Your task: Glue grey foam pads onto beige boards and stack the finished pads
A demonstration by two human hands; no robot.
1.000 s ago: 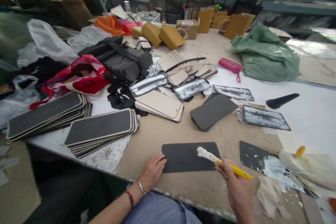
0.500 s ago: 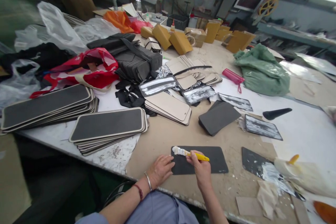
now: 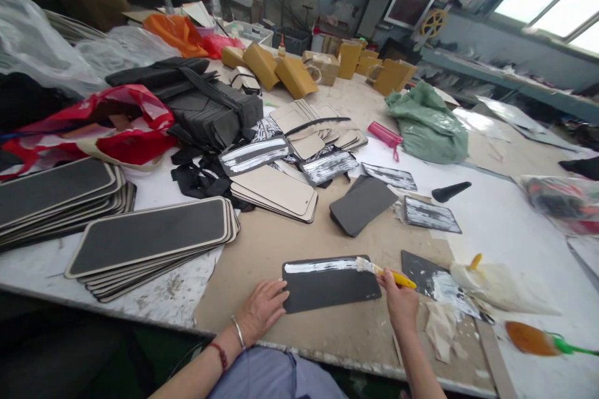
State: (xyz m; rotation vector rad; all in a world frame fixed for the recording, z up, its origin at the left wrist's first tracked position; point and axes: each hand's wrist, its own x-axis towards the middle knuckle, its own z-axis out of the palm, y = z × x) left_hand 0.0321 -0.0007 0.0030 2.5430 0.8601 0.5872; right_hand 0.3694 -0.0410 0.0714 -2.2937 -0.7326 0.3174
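change: white glue stripe now runs along the top edge of the dark panel (image 3: 330,283), bare a second ago | right hand (image 3: 401,300) closed on yellow brush (image 3: 386,273), bottom centre | left hand (image 3: 262,310) spread flat, pinning panel's left end | coating's underway on the surface (image 3: 299,243)

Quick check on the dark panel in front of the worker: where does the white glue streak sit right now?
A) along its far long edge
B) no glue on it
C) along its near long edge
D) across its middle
A: the white glue streak runs along the far long edge of the dark panel, ending at the brush in the right hand.
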